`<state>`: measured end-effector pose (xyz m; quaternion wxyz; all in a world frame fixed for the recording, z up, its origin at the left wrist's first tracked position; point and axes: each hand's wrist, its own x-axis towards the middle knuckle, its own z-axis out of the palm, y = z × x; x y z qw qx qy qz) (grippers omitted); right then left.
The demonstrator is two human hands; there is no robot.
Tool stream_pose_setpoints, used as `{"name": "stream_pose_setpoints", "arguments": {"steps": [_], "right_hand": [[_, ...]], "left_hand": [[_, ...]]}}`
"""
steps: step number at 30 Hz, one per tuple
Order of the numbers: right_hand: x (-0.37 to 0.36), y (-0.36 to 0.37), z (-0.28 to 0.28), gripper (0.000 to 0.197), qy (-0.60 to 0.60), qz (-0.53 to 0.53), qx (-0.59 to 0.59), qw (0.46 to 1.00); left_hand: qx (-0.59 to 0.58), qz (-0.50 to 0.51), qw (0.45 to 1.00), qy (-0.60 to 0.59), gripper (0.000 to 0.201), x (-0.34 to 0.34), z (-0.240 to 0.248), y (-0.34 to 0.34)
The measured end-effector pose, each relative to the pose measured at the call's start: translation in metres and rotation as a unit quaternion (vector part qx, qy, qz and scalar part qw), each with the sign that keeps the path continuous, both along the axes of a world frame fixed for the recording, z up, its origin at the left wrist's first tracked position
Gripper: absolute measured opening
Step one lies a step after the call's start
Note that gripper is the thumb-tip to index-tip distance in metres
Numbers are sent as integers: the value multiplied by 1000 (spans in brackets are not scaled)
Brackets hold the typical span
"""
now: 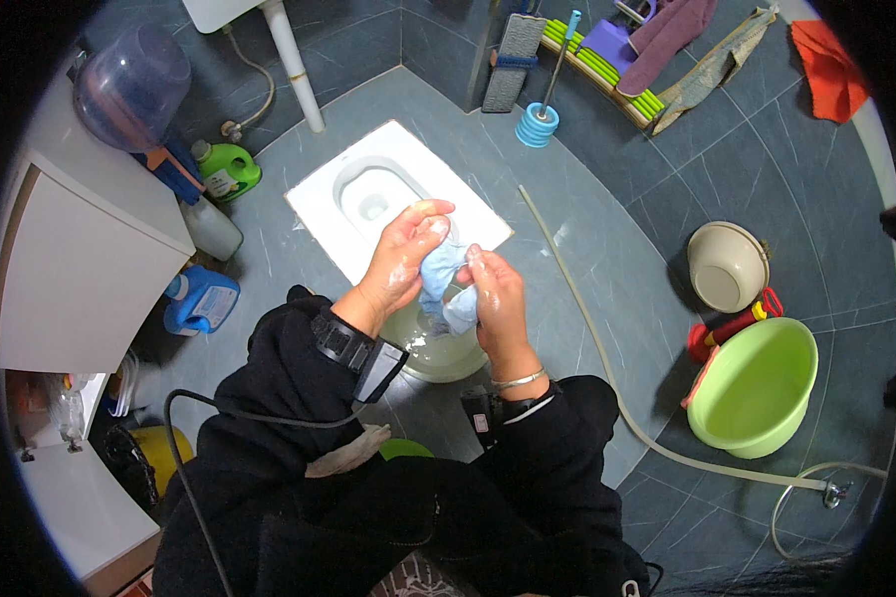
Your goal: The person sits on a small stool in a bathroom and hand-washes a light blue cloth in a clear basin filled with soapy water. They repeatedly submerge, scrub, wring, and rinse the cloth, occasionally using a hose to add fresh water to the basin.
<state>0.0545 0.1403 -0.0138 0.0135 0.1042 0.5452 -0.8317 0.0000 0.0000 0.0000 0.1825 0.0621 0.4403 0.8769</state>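
A wet light blue cloth [440, 275] is stretched between my two hands, above a pale basin [438, 360] that holds water. My left hand [405, 257], with suds on its fingers and thumb, grips the cloth from the left. On the other side my right hand [499, 301] pinches the cloth between thumb and fingers, and a part of it hangs below. Whether the cloth is a small garment or a rag I cannot tell. My forearms hide part of the basin's near side.
A white squat toilet [314, 211] lies just beyond the basin. A pale hose [587, 318] crosses the floor to the right. Against the right wall are a green basin [752, 388] and a beige bucket [729, 267]. Blue [209, 300] and green [231, 171] bottles stand by the left cabinet [80, 269].
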Motion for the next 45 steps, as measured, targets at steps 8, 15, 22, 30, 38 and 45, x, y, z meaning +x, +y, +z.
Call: {"name": "stream_pose_setpoints", "arguments": {"steps": [8,15,22,30,38,45], "right_hand": [[-2,1,15,9,59,-81,-65,993],[-2,2,10,18,84,-91,-57,991],[-3,0,10,15,80,-101,-54,990],[-4,-11,7,18,171,-124,219,952],[-1,-23,12,29,130,-149,410,890],[-2,-16,-1,31,155,-177,437,868]], "left_hand": [[-51,-47,997,13,41,2,11,2],[-137,-94,986,17,27,5,11,-1],[-120,-36,992,7,17,4,0,1],[-158,8,984,86,15,12,-15,18],[-306,12,914,265,13,23,-8,19],[-333,-57,913,228,12,30,-5,14]]}}
